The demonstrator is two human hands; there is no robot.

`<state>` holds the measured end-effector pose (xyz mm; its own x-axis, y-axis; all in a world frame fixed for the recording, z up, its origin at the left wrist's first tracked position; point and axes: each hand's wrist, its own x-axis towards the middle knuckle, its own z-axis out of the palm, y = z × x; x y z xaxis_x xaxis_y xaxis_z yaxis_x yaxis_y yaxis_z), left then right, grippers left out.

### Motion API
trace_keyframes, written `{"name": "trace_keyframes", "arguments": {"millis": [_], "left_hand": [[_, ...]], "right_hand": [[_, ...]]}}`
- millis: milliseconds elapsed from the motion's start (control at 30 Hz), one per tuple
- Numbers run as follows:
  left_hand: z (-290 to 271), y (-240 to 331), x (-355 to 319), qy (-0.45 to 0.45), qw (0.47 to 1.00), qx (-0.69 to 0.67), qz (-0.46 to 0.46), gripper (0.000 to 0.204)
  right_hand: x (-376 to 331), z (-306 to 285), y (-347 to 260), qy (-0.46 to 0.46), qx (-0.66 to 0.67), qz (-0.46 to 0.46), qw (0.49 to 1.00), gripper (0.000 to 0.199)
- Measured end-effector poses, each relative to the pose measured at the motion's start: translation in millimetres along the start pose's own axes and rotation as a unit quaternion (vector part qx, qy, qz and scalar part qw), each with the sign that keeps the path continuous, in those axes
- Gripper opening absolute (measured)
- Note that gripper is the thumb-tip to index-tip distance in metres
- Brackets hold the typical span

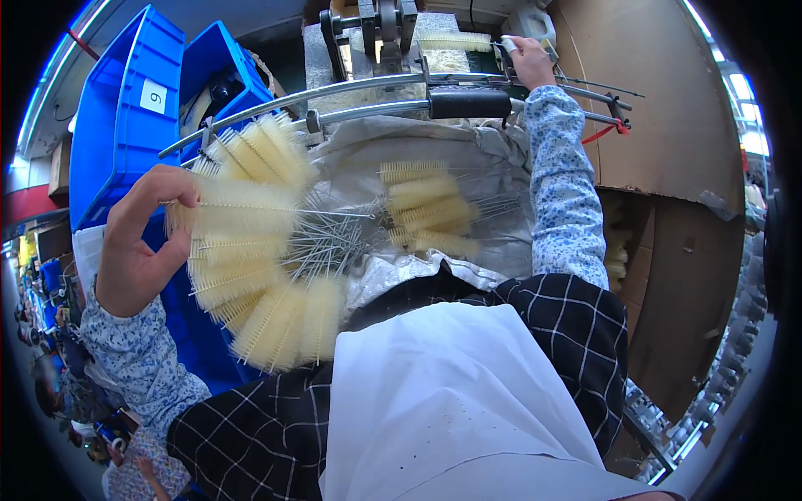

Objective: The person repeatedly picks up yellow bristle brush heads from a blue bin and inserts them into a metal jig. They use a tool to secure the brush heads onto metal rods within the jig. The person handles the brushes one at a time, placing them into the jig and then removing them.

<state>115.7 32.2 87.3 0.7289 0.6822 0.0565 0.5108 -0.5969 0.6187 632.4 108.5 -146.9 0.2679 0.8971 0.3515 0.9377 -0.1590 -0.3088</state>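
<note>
White apron (451, 392) is filling the near centre, with a black checked garment (568, 326) showing around its edges.

Left hand (138, 250) is lying at the near left, fingers curled and thumb pressed, gripping a fan of cream bottle brushes (251, 250). Bristle heads are spreading outward in a half circle; their wire stems (322, 242) are pointing inward toward the centre, bunched together.

Right hand (526, 57) is reaching far, arm in a blue flowered sleeve (564, 192) stretching up the right side. Fingers are closing on a single brush (455, 40) by its end, the bristle part lying to the left of the hand at a grey machine (380, 33). White tape or a cot seems to be covering one fingertip; too small to tell which.

Between the arms a grey cloth (493, 167) is sagging like a sling under two curved metal rails (351, 96), and a loose pile of brushes (430, 209) is resting in it, just right of the fan's stems. A black grip (468, 103) is sitting on the nearer rail.

Blue plastic crates (142, 108) are standing at the far left, one carrying a white label. Brown cardboard (668, 108) is lining the right side.
</note>
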Motion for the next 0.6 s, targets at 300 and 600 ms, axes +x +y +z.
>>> {"name": "trace_keyframes", "arguments": {"millis": [300, 600], "left_hand": [[3, 2, 16, -0.033, 0.999, -0.018, 0.002, 0.025], [18, 6, 19, -0.192, 0.966, 0.171, -0.037, 0.038]], "right_hand": [[-11, -52, 2, -0.134, 0.023, -0.048, 0.990, 0.022], [-59, -140, -25, -0.253, 0.293, -0.037, 0.921, 0.019]]}}
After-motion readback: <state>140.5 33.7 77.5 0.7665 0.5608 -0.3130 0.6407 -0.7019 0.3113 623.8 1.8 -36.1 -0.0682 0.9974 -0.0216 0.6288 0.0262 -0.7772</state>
